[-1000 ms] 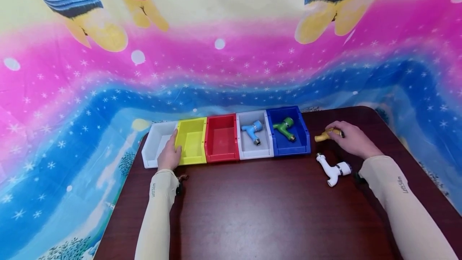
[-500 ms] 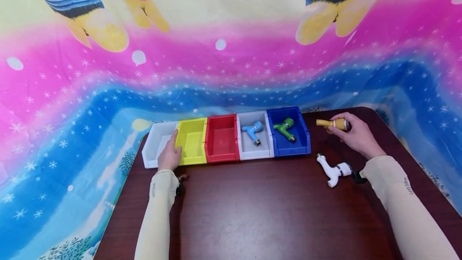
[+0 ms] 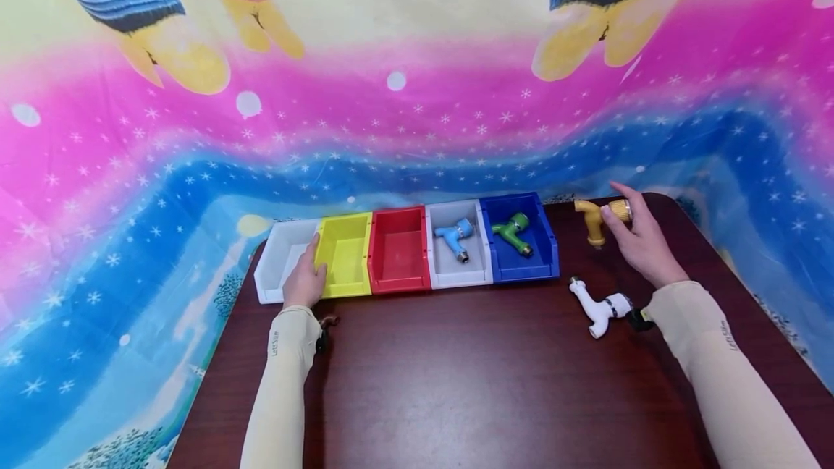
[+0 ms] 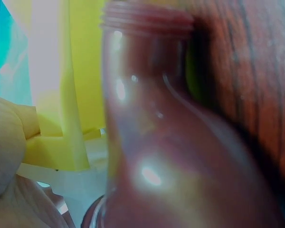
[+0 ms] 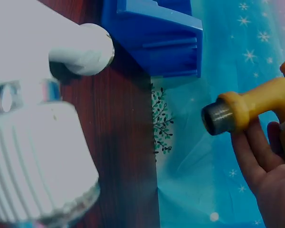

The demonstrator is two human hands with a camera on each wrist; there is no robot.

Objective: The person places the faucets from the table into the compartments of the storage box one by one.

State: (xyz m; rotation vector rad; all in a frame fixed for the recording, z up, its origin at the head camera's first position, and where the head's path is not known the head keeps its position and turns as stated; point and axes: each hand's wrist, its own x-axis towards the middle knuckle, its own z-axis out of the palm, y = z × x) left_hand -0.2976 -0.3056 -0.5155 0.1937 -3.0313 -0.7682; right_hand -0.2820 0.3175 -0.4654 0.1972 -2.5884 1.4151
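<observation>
My left hand (image 3: 304,279) rests over the adjoining walls of the white bin (image 3: 268,277) at the far left and the yellow bin (image 3: 348,252), index finger straight along the wall. Under that wrist lies a brown tap (image 3: 332,320); the left wrist view shows the brown tap (image 4: 152,123) close up. My right hand (image 3: 641,241) holds a yellow tap (image 3: 593,223) by its ribbed end, above the table's back right, index finger raised. In the right wrist view the yellow tap's (image 5: 261,97) metal threaded end points left. Nearer me lies a white tap (image 3: 601,310).
To the right of the yellow bin, the row continues with a red bin (image 3: 399,248), a grey-white bin (image 3: 443,277) holding a light-blue tap (image 3: 455,237), and a blue bin (image 3: 547,266) holding a green tap (image 3: 515,234). A patterned cloth (image 3: 417,121) hangs behind the dark wooden table (image 3: 456,382).
My right hand has lifted the yellow tap from beside the blue bin and turned it, so its threaded end now points down. My left hand has stayed on the bins.
</observation>
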